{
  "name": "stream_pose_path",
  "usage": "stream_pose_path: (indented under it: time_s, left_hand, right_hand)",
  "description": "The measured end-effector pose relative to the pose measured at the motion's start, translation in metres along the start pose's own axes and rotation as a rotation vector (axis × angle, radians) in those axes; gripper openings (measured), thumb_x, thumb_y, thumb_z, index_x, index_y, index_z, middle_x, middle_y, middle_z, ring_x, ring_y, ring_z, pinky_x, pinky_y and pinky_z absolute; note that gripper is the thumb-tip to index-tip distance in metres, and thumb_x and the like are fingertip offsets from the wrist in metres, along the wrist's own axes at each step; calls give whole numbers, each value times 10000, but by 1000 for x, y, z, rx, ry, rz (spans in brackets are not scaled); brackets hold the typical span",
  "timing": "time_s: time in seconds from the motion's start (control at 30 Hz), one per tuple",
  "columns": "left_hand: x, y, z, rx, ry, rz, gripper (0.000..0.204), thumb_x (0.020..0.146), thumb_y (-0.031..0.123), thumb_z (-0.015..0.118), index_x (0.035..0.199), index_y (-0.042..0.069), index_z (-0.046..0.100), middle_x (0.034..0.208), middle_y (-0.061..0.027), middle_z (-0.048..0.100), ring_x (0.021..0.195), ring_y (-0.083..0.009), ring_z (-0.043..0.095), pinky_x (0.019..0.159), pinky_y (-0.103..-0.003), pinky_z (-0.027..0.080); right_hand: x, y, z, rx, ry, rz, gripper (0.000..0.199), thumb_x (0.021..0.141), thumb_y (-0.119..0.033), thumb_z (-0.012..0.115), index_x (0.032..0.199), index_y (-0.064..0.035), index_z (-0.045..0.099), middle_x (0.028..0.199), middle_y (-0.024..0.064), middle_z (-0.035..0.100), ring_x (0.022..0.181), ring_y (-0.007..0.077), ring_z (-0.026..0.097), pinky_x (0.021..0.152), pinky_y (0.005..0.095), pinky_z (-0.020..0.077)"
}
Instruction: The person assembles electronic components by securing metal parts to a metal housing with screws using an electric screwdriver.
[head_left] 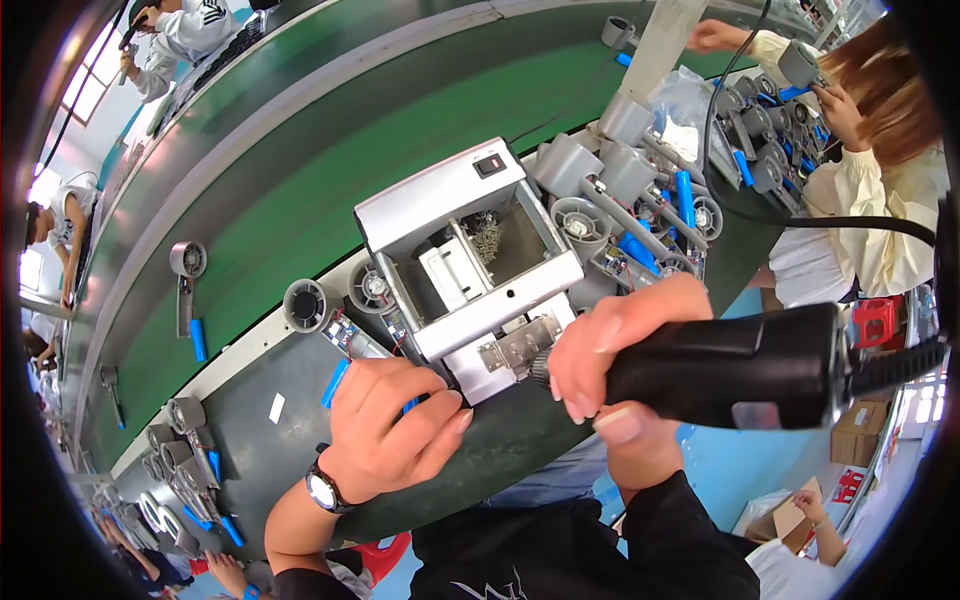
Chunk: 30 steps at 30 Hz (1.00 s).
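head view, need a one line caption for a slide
Right hand grips a black electric screwdriver at a grey screw feeder box; left hand holds a small fan part beside the green conveyor belt.

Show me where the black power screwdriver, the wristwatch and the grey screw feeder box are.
black power screwdriver [740, 365], head view, middle of its body
wristwatch [322, 490], head view, dial face
grey screw feeder box [430, 200], head view, top cover

Electric screwdriver [740, 370], black body and black cord; screw feeder box [470, 250], silver-grey with white inner parts; small fan units [305, 305], grey housings with bright blue handles; conveyor belt [330, 170], green with pale grey edging; wristwatch [322, 490], black strap, white dial; co-worker's blouse [880, 210], pale yellow.
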<state>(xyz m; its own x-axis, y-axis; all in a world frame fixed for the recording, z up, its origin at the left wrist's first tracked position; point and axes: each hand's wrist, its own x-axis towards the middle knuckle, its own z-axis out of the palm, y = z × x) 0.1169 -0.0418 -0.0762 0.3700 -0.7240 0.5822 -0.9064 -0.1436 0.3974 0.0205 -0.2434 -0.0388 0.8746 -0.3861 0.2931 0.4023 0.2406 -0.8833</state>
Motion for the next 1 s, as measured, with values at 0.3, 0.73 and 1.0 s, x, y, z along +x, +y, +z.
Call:
stream_pose_path:
  time_s: [0.3, 0.73, 1.0]
  left_hand:
    - [-3, 4, 5, -9, -49, 11, 224, 671, 92, 791, 858, 92, 667, 896, -40, 604, 772, -235, 592, 659, -344, 461]
    - [-2, 5, 9, -16, -71, 13, 216, 690, 105, 792, 857, 84, 656, 892, -44, 604, 757, -242, 596, 651, -342, 468]
    - [-5, 3, 10, -22, -50, 28, 185, 694, 102, 769, 834, 74, 651, 855, -55, 600, 733, -247, 589, 628, -351, 458]
  right_hand:
    - [-1, 2, -2, -17, -18, -2, 542, 727, -220, 865, 1039, -42, 459, 616, 36, 522, 508, 150, 521, 499, 303, 466]
    - [25, 8, 2, -259, -161, -88, 442, 732, -87, 774, 1045, 1, 474, 632, 35, 545, 545, 109, 534, 500, 250, 450]
    - [36, 14, 7, -56, 17, -37, 325, 811, -96, 678, 1043, 27, 488, 605, 52, 530, 451, 98, 489, 430, 232, 414]
